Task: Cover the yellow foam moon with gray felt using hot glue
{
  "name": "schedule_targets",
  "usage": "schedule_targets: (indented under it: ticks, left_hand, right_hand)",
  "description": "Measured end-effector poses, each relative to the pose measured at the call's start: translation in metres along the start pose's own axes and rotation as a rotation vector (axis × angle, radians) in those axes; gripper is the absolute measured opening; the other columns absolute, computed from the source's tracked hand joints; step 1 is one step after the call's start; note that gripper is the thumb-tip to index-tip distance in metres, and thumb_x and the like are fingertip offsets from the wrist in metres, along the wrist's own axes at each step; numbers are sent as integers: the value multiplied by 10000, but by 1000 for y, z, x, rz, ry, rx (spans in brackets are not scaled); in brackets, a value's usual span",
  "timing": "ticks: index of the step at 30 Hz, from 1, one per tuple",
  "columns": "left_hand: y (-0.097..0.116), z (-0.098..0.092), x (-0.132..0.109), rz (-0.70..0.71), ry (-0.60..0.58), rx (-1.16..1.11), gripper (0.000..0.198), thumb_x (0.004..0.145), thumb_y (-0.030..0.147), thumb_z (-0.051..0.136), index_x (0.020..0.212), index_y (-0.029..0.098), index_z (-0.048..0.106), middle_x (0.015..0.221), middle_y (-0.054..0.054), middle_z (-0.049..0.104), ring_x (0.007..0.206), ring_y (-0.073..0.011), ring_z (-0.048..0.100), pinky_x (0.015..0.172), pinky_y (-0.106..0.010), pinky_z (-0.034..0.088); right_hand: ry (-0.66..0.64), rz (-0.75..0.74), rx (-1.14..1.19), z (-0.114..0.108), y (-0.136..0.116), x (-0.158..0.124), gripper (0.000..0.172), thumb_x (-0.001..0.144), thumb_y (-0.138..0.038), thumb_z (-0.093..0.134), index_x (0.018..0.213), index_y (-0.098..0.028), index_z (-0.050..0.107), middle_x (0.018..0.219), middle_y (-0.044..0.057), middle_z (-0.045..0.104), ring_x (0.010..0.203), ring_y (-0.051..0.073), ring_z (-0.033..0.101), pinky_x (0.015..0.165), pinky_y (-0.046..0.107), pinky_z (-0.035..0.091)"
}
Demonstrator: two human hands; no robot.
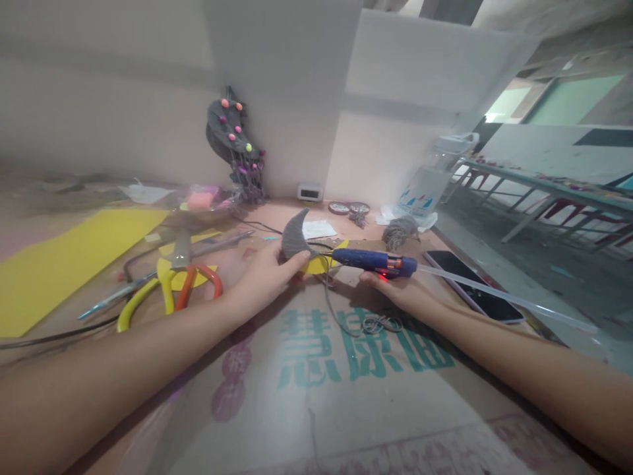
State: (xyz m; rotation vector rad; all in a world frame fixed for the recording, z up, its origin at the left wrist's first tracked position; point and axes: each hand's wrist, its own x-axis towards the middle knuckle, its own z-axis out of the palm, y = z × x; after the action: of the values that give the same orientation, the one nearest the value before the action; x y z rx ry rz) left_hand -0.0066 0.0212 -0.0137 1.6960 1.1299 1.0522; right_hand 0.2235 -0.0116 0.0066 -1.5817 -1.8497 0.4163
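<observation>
In my left hand (270, 272) is a grey yarn-wrapped crescent moon (295, 237), gripped between thumb and fingers. A yellow piece (316, 266) shows at the moon's lower edge. My right hand (388, 285) is closed round a blue glue gun (363, 258), with a small red light glowing on it. The gun's nozzle points left, touching or very near the moon's lower right edge; I cannot tell which. A long clear glue stick (494, 290) juts from the gun's back end. Grey yarn (332, 310) hangs from the moon down to a loose coil (380, 324).
Scissors (182, 280) with an orange handle and yellow-handled pliers (143, 297) lie left, near a yellow sheet (74, 264). A phone (477, 287), a yarn bundle (401, 232) and a water bottle (425, 178) are at right. A decorated grey moon (227, 132) hangs behind.
</observation>
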Motion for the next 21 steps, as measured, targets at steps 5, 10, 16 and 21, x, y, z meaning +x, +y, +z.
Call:
schedule_targets:
  ticks: [5,10,16,21]
  left_hand:
    - [-2,0,0,13,7,9,292,810,442,552,889,165,602,680,3,637,589,-156,589,524,-240,422]
    - [-3,0,0,3,13,-10,312,798,455,564,900,162,599,696,-6,649,601,-168,596,557,-259,446]
    - [-5,0,1,15,-13,-10,295,819,447,547,886,161,580,665,5,621,581,-154,581,537,-249,443]
    - [-5,0,1,17,-6,12,290,821,448,540,881,166,577,673,4,628,594,-160,590,555,-260,452]
  right_hand:
    - [-11,-4,32,0,-2,0,249,675,-463,626,721,-219,640,646,19,648,603,205,598,520,290,495]
    - [-20,-27,47,2,3,1,246,682,-463,624,695,-218,636,630,11,635,600,196,596,536,289,508]
    - [-7,-5,-35,2,2,0,263,709,-480,597,665,-224,639,557,12,586,559,197,568,528,302,498]
    - [5,40,-46,2,0,0,241,705,-457,609,680,-220,644,604,24,626,590,209,591,559,310,514]
